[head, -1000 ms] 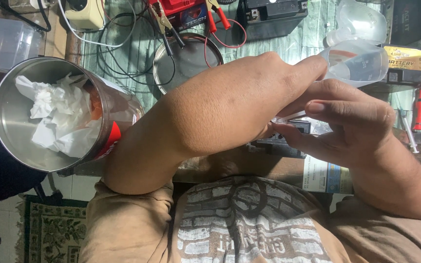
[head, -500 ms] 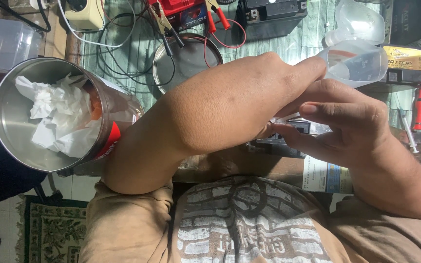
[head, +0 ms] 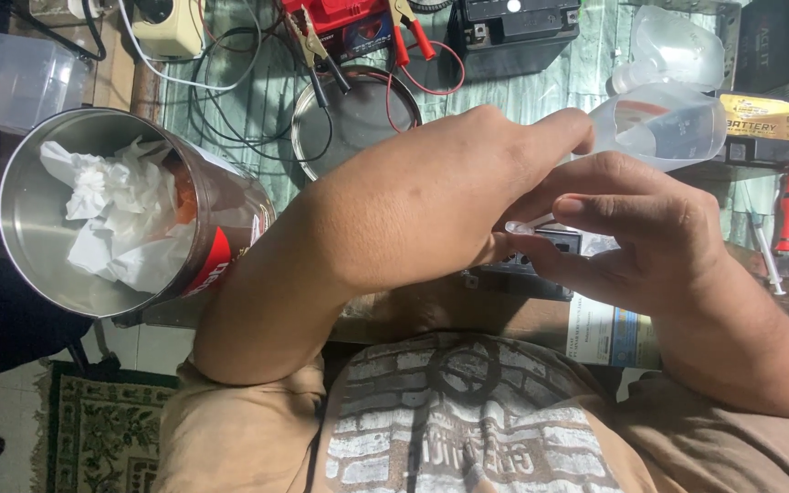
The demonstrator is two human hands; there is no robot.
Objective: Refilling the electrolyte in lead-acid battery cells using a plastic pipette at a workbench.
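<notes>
My left hand point(head: 449, 192) reaches across my body and grips the neck of a clear plastic bottle point(head: 673, 123), which lies tilted on its side with a little clear liquid in it. My right hand point(head: 636, 242) sits just below the bottle and pinches a small clear tube point(head: 524, 226) between thumb and fingers. Both hands hover over a small black battery point(head: 541, 267) at the table's near edge, and they hide most of it.
A steel can point(head: 38, 183) with crumpled white paper stands at the left. A round steel dish point(head: 353, 114), red and black clamp cables point(head: 413, 36), another black battery point(head: 513, 27), a second clear bottle point(head: 678, 46) and a red-handled tool point(head: 787, 215) lie on the green table.
</notes>
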